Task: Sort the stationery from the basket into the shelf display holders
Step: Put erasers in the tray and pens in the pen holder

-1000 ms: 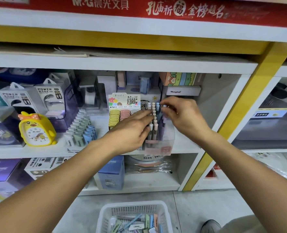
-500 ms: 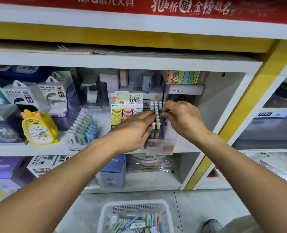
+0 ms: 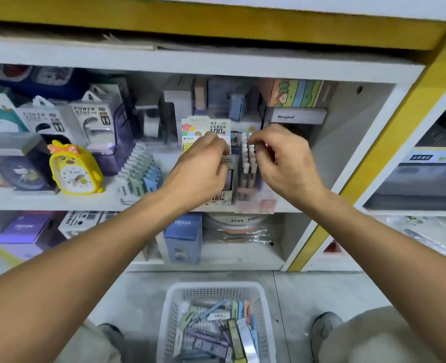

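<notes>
Both hands reach to the middle shelf (image 3: 59, 200). The left hand (image 3: 201, 169) has its fingers curled, tips drawn together near some thin grey items; whether it pinches them cannot be told, and it hides the lower part of the lead-refill display (image 3: 206, 129) behind it. The right hand (image 3: 282, 158) has thumb and forefinger drawn together at the top of the pen holder (image 3: 248, 174); whether they grip a pen is unclear. The pens stand upright between the two sets of fingertips. Left of the left fingers stand rows of erasers (image 3: 140, 174) and a yellow alarm clock (image 3: 74, 169). Below both wrists, on the floor, the white basket (image 3: 216, 286) holds mixed stationery (image 3: 216, 334).
</notes>
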